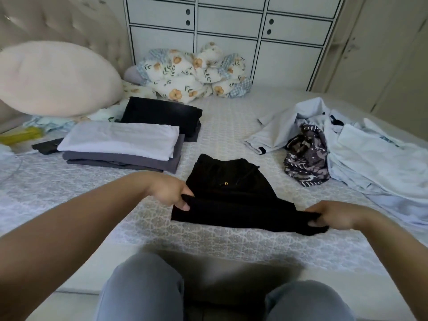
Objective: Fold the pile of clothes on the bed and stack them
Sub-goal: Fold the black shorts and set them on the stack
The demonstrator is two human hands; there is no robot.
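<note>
A black garment with a drawstring (234,195) lies on the bed in front of me, its near part folded over. My left hand (171,192) grips its left edge and my right hand (328,216) grips its right corner. To the left sits a stack of folded clothes (120,147), white on top of grey. Behind that stack lies a folded black piece (159,114). On the right is the unfolded pile of pale blue clothes (361,158) with a dark patterned garment (305,156) in it.
The bed's patterned cover (220,126) stretches between the stacks. A big pink pillow (55,77) and a floral quilt (194,72) lie at the back, before a white cabinet (231,24). A yellow item (20,135) sits far left. My grey-clad knees (143,290) are at the bottom.
</note>
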